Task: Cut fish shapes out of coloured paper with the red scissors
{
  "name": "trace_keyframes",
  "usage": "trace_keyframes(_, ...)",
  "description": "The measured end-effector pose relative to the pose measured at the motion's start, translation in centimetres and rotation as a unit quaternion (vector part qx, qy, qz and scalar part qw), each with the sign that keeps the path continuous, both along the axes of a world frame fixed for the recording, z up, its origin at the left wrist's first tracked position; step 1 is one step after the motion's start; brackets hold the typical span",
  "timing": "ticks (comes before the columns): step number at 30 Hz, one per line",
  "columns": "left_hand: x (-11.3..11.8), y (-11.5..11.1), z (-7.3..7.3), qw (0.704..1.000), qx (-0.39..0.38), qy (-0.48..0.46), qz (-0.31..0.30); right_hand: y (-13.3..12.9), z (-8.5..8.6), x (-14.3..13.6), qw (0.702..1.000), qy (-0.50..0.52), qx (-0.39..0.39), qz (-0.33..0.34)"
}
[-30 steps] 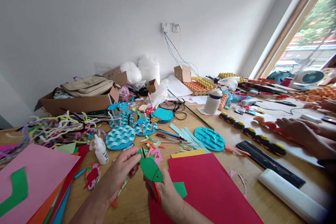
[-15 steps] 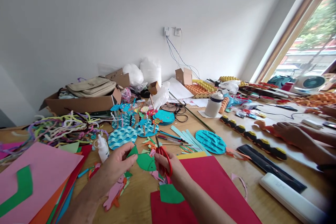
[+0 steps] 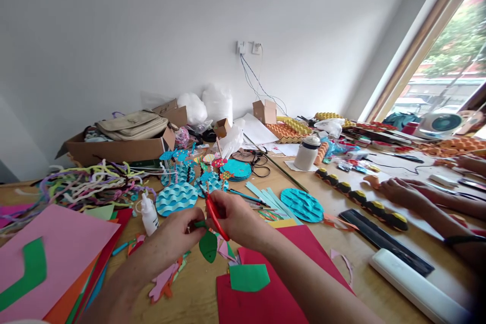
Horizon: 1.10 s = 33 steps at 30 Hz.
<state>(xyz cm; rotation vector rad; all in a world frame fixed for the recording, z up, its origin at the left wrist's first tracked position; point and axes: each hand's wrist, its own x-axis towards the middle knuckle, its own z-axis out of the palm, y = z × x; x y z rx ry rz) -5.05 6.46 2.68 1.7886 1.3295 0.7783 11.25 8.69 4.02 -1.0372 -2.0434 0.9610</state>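
Note:
My left hand [image 3: 185, 233] pinches a green paper fish [image 3: 208, 246], whose head with a drawn eye and mouth line hangs down. Its upper end is hidden behind my fingers. Red-handled scissors [image 3: 215, 218] are in my right hand [image 3: 237, 217], right beside the left, their blades tipped up and away from me. Whether the blades touch the paper I cannot tell. Under my right forearm, a cut green paper piece [image 3: 249, 278] lies on red sheets [image 3: 261, 306]. Pink and orange paper fish [image 3: 164, 283] lie on the table below my left wrist.
A glue bottle [image 3: 149, 215] stands left of my hands. Blue wavy discs [image 3: 176, 199] and small fish on sticks are beyond them. Coloured sheets [image 3: 72, 233] lie at left, a white case [image 3: 413, 283] at right. Another person's hands [image 3: 408, 195] rest at the far right.
My hands have come closer together. The green fish has turned from lying sideways to hanging head down, and the scissors have moved left and tilted toward my left hand.

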Motion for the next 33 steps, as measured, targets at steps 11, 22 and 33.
trace_keyframes(11, 1.5, 0.2, -0.5, 0.976, -0.044, -0.203, 0.067, 0.2, -1.9, 0.2, 0.928, 0.333, -0.139, -0.09)
trace_keyframes(22, 2.5, -0.8, -1.5, 0.89, -0.023, -0.442, 0.113, -0.2, -2.4, -0.6, 0.858, 0.459, -0.162, -0.165)
trace_keyframes(33, 2.7, -1.1, 0.7, 0.955, 0.154, -0.144, 0.21, -1.7, -2.6, -2.6, 0.871, 0.44, -0.199, -0.084)
